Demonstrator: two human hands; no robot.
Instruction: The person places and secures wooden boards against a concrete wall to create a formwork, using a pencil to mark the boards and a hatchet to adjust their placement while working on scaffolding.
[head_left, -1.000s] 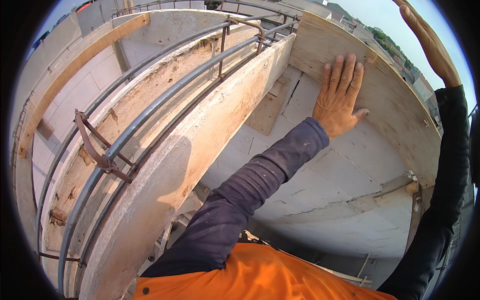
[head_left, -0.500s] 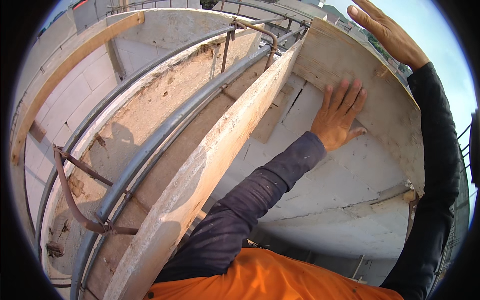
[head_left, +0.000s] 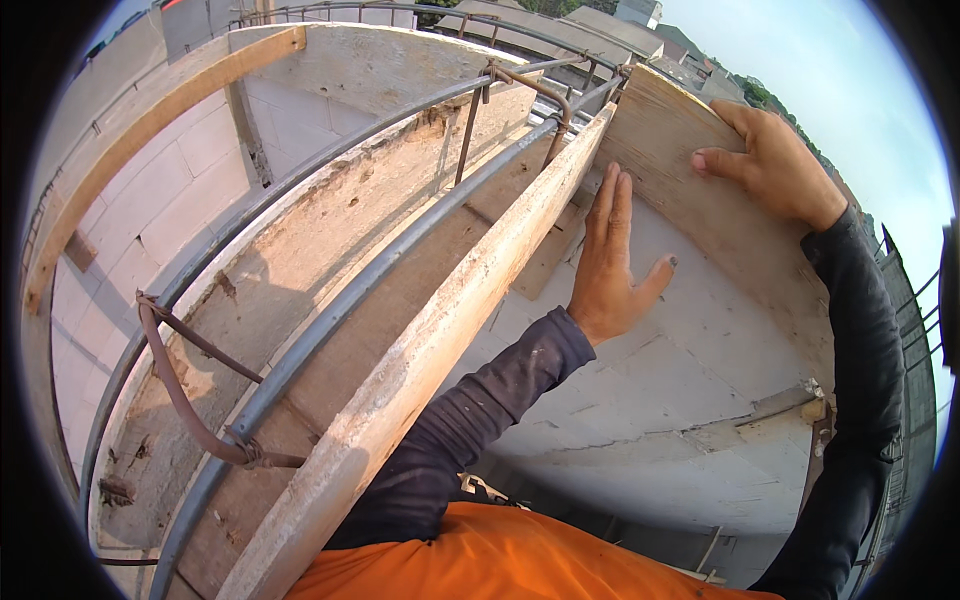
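My left hand (head_left: 618,275) is open, fingers stretched out and pointing up, just right of a long pale formwork board (head_left: 450,330); whether it touches the board I cannot tell. My right hand (head_left: 775,165) grips the top edge of a plywood panel (head_left: 670,140), thumb on its face and fingers over the top. The panel meets the long board at the top centre. Beside the board, curved steel bars (head_left: 350,290) tied with bent rusty stirrups (head_left: 185,395) run through a channel between boards.
A curved timber strip (head_left: 160,110) crosses a pale block wall (head_left: 170,190) at the left. Below my hands is another pale block wall (head_left: 650,470) with cracks along its joints. Rooftops (head_left: 600,30) and trees lie beyond the top edge.
My right hand has come down from the air onto the panel's top edge and closed on it. My left hand has moved left from the panel's face toward the long board and turned sideways.
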